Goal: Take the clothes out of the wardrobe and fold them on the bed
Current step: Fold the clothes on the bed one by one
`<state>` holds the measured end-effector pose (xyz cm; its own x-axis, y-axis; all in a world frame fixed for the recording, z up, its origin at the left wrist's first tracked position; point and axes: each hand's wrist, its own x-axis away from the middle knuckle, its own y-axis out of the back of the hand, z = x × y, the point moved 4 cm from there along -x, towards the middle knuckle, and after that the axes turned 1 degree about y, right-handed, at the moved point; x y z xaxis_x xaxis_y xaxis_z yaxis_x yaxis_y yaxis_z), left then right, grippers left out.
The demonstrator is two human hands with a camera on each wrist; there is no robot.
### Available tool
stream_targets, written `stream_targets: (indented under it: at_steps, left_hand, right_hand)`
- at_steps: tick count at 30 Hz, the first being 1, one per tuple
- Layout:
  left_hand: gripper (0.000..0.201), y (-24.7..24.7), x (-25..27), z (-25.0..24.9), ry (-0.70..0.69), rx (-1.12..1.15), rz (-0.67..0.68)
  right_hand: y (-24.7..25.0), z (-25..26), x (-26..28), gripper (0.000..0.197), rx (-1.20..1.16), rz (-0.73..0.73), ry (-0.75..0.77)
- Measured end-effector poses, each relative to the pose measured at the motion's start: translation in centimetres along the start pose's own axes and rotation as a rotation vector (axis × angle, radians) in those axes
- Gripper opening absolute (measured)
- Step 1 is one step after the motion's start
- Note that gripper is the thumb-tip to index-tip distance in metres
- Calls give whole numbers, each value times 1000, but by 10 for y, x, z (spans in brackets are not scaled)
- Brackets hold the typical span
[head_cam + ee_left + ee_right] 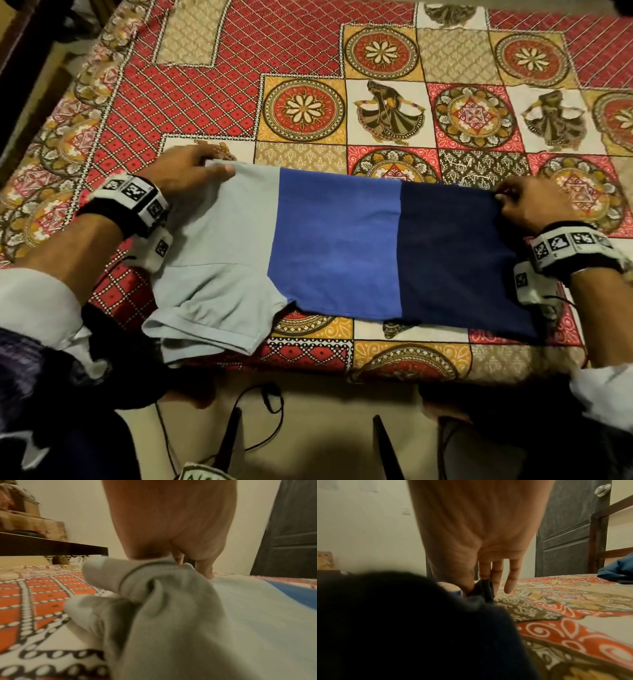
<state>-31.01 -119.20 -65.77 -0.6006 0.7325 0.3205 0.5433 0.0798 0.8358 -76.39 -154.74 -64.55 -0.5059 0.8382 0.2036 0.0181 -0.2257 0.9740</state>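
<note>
A three-tone shirt, light grey-blue, mid blue and navy in bands, lies folded lengthwise across the near edge of the bed. My left hand pinches the far corner of the light end, seen bunched in the left wrist view as pale fabric under the left hand. My right hand pinches the far corner of the navy end; the right wrist view shows the thumb and fingers of that right hand nipping dark cloth. A light sleeve hangs toward the bed's near edge.
The bed carries a red, yellow and white patterned cover. A blue garment lies at its far side by a wooden frame. A dark door stands behind. Cables trail on the floor by my feet.
</note>
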Motion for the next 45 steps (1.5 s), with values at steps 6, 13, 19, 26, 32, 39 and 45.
stream_targets:
  at_steps: [6,13,19,26,32,39,45]
  left_hand:
    - [66,34,1,51,139,16,118]
    - [29,35,7,78,224,122,49]
    - [29,53,14,72,219,201,-124]
    - [36,33,43,54,76,-11,200]
    - [31,25,43,29,121,47,174]
    - [34,18,31,29,425,441,50]
    - [16,28,32,20,134,461,-240]
  right_hand:
    - [17,23,17,47,110,-62,61]
    - [1,134,107,61,19,202,323]
    - [-30,168,171,67,17,228,486]
    - [-38,189,203,66,-58,223,555]
    - [-56,202,222,70,40,290,567]
    - [-54,204,219,71,58,298,560]
    - [-53,205,217,68,51,304,564]
